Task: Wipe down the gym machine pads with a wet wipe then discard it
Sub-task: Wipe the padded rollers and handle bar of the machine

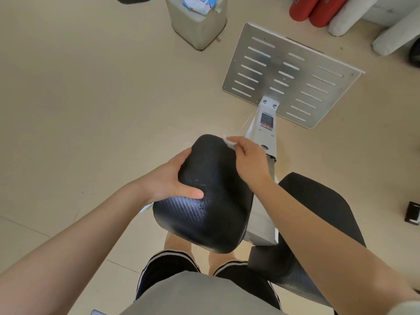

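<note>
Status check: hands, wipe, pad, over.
Left hand steadies the near pad. Right hand pinches the wipe on the pad's far edge. Nothing in the way.

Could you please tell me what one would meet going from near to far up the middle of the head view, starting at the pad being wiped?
Black pad, held by the left hand → wet wipe pinched in the right hand → white post → slotted metal plate → grey bin with a wipes pack on top.
</note>
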`<state>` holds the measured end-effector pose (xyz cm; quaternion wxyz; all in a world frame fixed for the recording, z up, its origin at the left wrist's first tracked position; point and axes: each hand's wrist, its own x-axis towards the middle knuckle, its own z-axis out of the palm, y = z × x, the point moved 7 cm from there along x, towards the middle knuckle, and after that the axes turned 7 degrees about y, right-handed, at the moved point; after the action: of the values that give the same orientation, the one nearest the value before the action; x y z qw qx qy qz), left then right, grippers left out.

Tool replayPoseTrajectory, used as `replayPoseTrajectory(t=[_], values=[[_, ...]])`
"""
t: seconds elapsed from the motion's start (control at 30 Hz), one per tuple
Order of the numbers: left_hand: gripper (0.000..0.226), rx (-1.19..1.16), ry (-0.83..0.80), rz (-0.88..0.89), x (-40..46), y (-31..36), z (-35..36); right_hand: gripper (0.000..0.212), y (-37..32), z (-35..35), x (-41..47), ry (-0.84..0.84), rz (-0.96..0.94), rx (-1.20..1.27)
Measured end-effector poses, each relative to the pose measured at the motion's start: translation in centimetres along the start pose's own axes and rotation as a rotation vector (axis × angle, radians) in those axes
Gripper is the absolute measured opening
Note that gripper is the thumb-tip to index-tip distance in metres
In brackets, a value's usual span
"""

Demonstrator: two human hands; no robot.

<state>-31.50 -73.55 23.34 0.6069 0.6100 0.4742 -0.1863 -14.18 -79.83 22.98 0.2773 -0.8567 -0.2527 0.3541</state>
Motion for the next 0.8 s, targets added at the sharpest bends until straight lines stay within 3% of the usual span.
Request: replayPoseTrajectory(t=[0.17, 0.4, 0.47, 0.6, 0.7, 0.8], values=[[0.119, -0.071, 0.012, -0.006, -0.1, 0.3, -0.2, 0.034, -1.3, 4.7, -1.1, -0.206, -0.148, -0.098], [0.128, 0.018, 0.005, 0.038, -0.9, 1.0, -0.3, 0.03, -2.5, 2.5, -7.7, -0.477, -0.369, 0.009], [0.126, 0.142, 0.041, 0.106, -1.0, 1.9, -0.1, 0.03, -1.1, 0.3, -6.8, -0.348, -0.294, 0.11], [0.116, 0.364, 0.075, 0.19, -0.9, 3.1, 1.1, 0.029, 4.2, -3.8, -2.4, 0.104, 0.03, 0.099], [0.109, 0.494, 0.112, 0.221, -0.7, 3.4, 2.0, 0.03, 6.4, -3.0, 0.1, 0.084, 0.095, -0.001], [0.105, 0.518, 0.172, 0.225, -0.7, 3.5, 2.3, 0.032, 6.1, -0.3, 0.3, -0.053, 0.009, -0.082]])
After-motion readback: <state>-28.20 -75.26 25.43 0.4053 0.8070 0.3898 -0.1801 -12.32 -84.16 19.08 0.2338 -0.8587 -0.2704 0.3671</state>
